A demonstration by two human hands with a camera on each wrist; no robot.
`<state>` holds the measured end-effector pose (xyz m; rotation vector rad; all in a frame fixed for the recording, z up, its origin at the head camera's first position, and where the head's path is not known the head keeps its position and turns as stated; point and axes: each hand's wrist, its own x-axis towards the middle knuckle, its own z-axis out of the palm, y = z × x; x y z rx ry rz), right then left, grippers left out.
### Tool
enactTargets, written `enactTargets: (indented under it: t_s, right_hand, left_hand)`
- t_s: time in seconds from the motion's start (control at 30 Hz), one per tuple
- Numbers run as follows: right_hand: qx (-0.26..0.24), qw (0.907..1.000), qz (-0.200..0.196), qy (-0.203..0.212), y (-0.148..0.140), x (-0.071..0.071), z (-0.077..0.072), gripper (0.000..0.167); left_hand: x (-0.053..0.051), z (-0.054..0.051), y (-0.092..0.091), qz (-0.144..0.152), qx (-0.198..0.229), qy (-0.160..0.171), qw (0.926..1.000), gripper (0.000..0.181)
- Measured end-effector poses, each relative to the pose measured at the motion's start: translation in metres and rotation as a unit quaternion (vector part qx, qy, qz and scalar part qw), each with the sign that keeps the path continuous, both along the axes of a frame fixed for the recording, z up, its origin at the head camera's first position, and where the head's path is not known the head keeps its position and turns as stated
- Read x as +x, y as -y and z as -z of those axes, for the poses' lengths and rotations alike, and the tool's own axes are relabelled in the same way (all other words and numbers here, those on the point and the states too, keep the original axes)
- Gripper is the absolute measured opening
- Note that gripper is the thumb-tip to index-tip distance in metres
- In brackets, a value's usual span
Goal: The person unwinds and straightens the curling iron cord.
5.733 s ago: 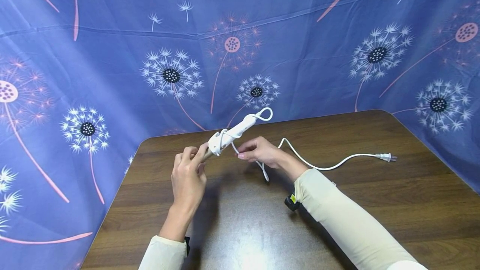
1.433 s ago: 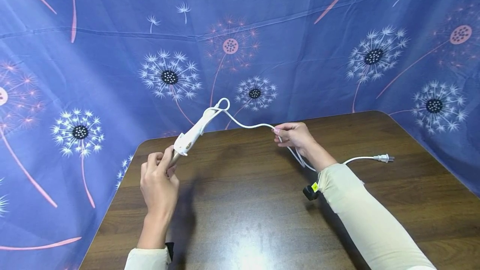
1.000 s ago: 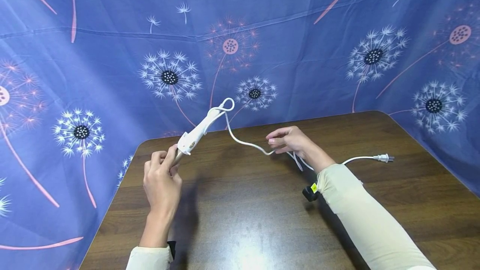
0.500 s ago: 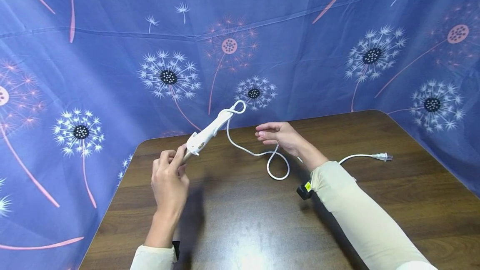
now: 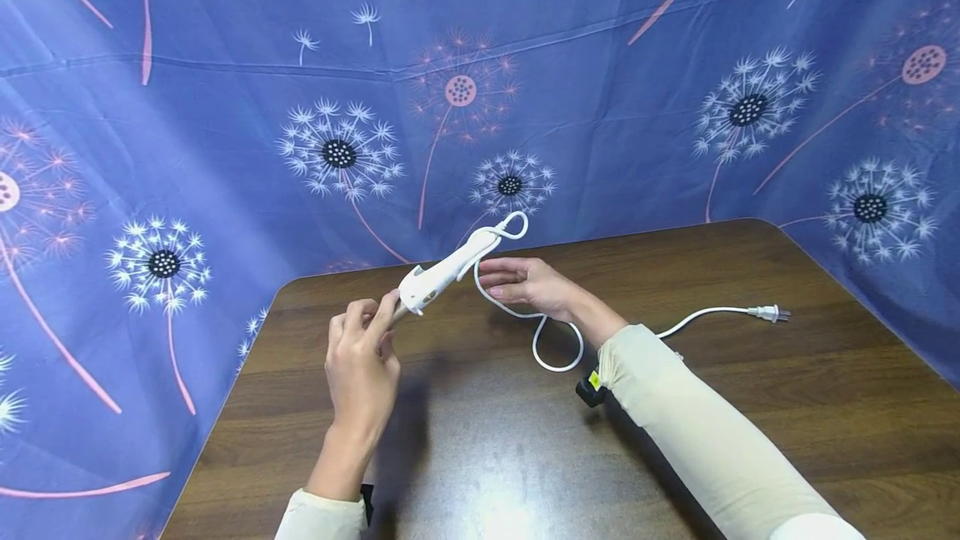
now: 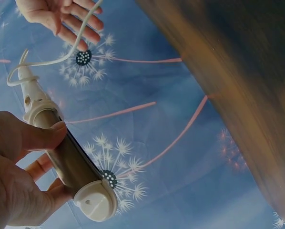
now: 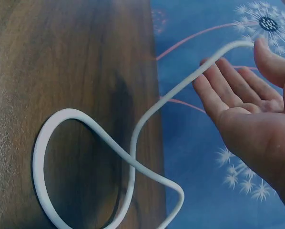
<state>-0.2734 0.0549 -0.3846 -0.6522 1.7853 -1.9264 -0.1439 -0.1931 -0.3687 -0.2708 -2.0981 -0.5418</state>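
Observation:
My left hand (image 5: 363, 369) grips a curling iron by its bronze barrel (image 6: 73, 157), thumb on one side and fingers on the other. The iron's white handle (image 5: 442, 277) points up and to the right, above the table. In the left wrist view, a white cap (image 6: 97, 201) closes the barrel's tip. The white cord (image 7: 39, 164) loops at the handle's end, then drops to the table in a loose loop. Just right of the handle is my right hand (image 5: 536, 288), fingers extended and palm turned toward the cord; whether it touches the cord I cannot tell.
Farther right on the brown wooden table (image 5: 495, 440) lies the cord's two-prong plug (image 5: 768, 313). Part of the cord runs behind my right forearm. A blue cloth with dandelion prints (image 5: 600, 107) hangs behind the table's far edge.
Cord once wrapped around the handle's middle is off it. My right hand drew the cord rightward, let go, and came back left. Recently my left hand has carried the iron right.

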Motion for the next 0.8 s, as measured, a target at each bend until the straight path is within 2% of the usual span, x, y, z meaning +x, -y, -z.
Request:
enactTargets:
  t_s: [0.13, 0.3, 0.4, 0.53, 0.8]
  right_hand:
    - [0.026, 0.9995, -0.005, -0.019, 0.007, 0.002, 0.001, 0.046]
    - [0.064, 0.9964, 0.023, -0.05, 0.012, 0.004, -0.001, 0.03]
    - [0.087, 0.9933, 0.05, -0.057, 0.011, 0.003, -0.004, 0.026]
    - [0.107, 0.9871, 0.107, -0.051, 0.007, 0.001, -0.005, 0.02]
    - [0.1, 0.9722, 0.209, -0.03, -0.005, -0.006, -0.013, 0.019]
  left_hand:
    - [-0.001, 0.0, -0.003, 0.005, -0.005, -0.005, 1.0, 0.069]
    - [-0.001, 0.0, -0.004, 0.005, -0.006, -0.008, 0.9999, 0.068]
    - [-0.001, -0.002, -0.003, 0.008, -0.001, -0.017, 0.9998, 0.066]
    - [0.001, -0.002, -0.002, 0.012, 0.003, -0.026, 0.9996, 0.064]
    - [0.006, 0.001, 0.002, 0.014, 0.001, -0.032, 0.9994, 0.064]
